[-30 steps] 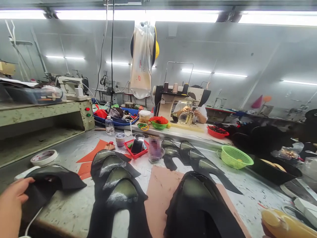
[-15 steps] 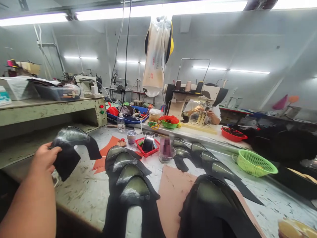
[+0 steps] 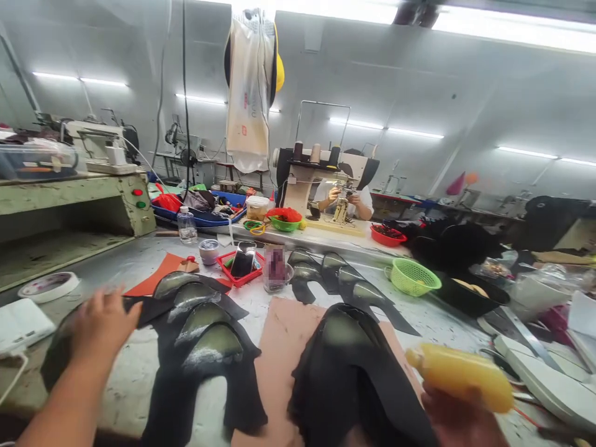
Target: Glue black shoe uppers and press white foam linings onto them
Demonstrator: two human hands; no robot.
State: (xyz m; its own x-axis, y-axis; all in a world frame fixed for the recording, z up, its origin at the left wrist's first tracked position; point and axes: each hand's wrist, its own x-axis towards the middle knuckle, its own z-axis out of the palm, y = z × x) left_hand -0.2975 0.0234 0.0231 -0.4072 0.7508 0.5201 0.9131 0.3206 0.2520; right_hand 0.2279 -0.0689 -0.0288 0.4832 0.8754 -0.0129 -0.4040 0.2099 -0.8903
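My left hand (image 3: 105, 326) is stretched out flat with fingers apart, over a black curved piece (image 3: 58, 347) at the left. A bottle of yellow liquid (image 3: 465, 375) lies tilted in my right hand (image 3: 459, 419), its narrow tip pointing left. Between my hands is an overlapping row of black U-shaped pieces (image 3: 209, 347) with greenish-grey domed patches and whitish smears. Closer to my right hand, a thick stack of similar black pieces (image 3: 347, 366) rests on a pinkish-brown sheet (image 3: 279, 335). My right fingers are partly hidden and blurred.
More black pieces (image 3: 358, 285) lie beyond the stack. A red basket (image 3: 239, 273) holds a phone, and a green basket (image 3: 414, 276) stands to the right. A tape roll (image 3: 49, 287) is at the left. Another person (image 3: 363, 202) works at a sewing machine behind.
My left hand has lowered the black piece onto the table and spread its fingers. The bottle has come further into view with my right hand around it. The view has turned right.
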